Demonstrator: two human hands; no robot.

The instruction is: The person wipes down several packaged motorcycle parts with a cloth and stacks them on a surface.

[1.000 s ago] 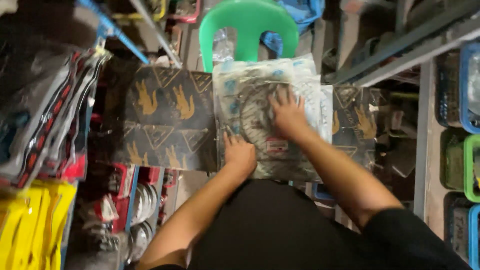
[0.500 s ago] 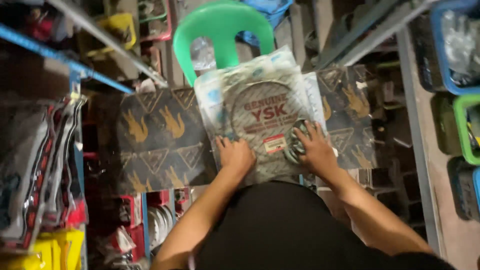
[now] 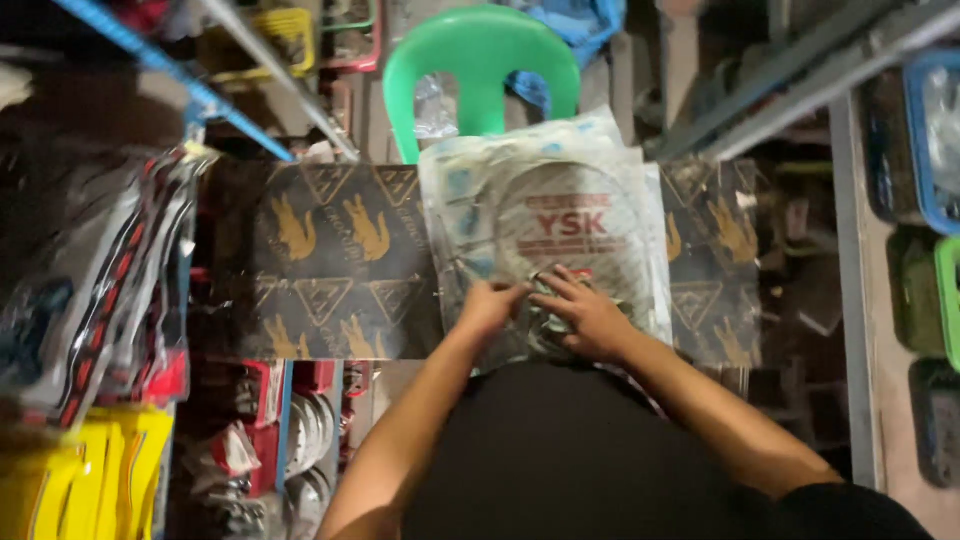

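Note:
A stack of clear plastic packets (image 3: 545,220), each with a coiled cable and a card with red print inside, lies on a dark patterned board (image 3: 335,265). My left hand (image 3: 492,306) pinches the near edge of the top packet. My right hand (image 3: 588,315) rests beside it on the same packet's lower part, fingers curled over the coil. The two hands almost touch.
A green plastic chair (image 3: 480,65) stands behind the board. Hanging packets in black and red (image 3: 95,290) and yellow ones (image 3: 70,480) fill the left. Metal shelf rails (image 3: 770,100) and coloured bins (image 3: 930,130) line the right. Red boxes (image 3: 265,400) sit below.
My hands have come together at the packet's near edge; a second ago the right hand lay higher up on it. The view has tilted slightly.

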